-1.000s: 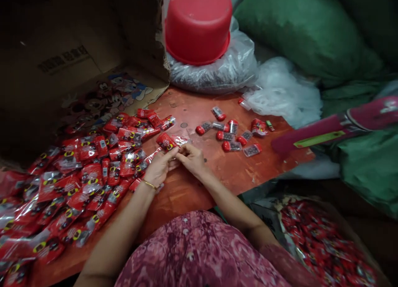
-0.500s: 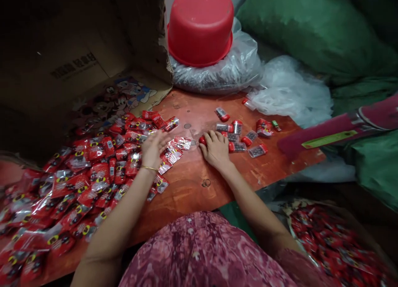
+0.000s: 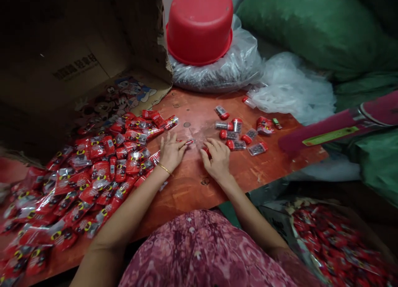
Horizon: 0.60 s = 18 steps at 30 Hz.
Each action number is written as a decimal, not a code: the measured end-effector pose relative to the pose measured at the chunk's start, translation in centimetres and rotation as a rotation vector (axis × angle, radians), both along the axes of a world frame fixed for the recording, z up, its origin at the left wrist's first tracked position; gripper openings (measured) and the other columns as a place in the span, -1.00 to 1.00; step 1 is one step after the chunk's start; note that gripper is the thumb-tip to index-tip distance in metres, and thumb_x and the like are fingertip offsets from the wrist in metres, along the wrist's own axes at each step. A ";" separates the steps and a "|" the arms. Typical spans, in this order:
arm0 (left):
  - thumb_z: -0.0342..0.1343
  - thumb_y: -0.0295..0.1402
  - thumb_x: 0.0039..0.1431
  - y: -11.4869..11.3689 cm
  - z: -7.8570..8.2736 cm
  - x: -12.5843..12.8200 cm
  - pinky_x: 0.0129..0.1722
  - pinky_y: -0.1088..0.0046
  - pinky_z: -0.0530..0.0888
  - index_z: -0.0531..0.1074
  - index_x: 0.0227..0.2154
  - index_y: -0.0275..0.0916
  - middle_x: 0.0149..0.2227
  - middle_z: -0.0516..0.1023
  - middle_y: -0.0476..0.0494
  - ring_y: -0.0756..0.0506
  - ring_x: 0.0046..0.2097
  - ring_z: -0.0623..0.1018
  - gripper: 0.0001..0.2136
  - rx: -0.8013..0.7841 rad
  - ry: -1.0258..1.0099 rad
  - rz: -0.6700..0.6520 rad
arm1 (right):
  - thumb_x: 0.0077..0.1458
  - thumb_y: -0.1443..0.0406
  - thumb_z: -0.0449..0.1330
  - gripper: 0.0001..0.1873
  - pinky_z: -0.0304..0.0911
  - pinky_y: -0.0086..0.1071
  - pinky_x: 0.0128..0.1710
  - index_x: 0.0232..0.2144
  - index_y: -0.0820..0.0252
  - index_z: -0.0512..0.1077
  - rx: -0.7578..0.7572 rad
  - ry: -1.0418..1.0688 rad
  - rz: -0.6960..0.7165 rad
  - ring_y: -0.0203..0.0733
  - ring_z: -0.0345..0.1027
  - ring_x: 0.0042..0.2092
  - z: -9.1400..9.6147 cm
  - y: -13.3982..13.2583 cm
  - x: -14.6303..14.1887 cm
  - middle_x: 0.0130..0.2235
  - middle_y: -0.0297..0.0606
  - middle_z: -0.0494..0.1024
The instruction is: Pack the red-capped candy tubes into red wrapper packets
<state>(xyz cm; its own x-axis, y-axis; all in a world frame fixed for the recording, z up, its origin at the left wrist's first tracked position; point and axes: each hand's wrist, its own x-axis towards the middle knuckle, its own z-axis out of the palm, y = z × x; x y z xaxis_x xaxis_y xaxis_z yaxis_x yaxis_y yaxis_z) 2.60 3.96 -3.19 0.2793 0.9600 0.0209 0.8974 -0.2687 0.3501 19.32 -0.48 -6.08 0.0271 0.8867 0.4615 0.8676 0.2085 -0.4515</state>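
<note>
The left hand and right hand lie close together but apart on the table. The left's outstretched fingertips rest on a clear wrapper; whether they grip it I cannot tell. The right curls over a small red piece. Loose pieces lie at its one o'clock. Red packets are heaped at the left hand's nine o'clock, spilling from a carton on its side. At twelve o'clock an upturned red tub sits on a clear bag of dark contents. At five o'clock a box holds more red packets.
</note>
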 end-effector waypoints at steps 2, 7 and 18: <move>-0.06 -0.20 0.18 -0.5 0.7 0.0 0.14 -0.08 0.10 0.46 -0.09 -0.04 0.16 0.28 -0.20 -0.32 0.23 0.15 -0.70 0.037 -0.043 -0.002 | 0.14 0.16 0.02 -0.67 0.16 -0.21 -0.05 -0.19 0.23 0.44 -0.023 0.168 0.053 -0.10 0.34 -0.10 0.8 0.4 -0.8 -0.15 -0.10 0.53; -0.02 -0.23 0.16 -2.1 2.4 0.1 0.17 -0.03 0.08 0.44 -0.07 -0.08 0.19 0.24 -0.20 -0.28 0.25 0.14 -0.70 0.141 -0.154 -0.024 | 0.07 0.12 0.08 -0.72 0.27 -0.40 -0.35 -0.40 0.20 0.45 -0.179 0.722 0.172 -0.27 0.35 -0.40 1.9 1.3 -2.8 -0.41 -0.28 0.53; 0.30 -0.05 -0.29 -6.3 2.5 1.2 -0.40 0.49 0.39 0.39 -0.64 -0.28 -0.61 0.45 -0.01 -0.01 -0.47 0.46 -0.63 -0.530 -1.360 0.548 | 0.16 0.16 -0.04 -0.64 0.13 -0.43 -0.46 -0.61 0.16 0.27 -0.088 0.627 0.128 -0.33 0.17 -0.51 2.0 -1.3 -4.4 -0.59 -0.37 0.31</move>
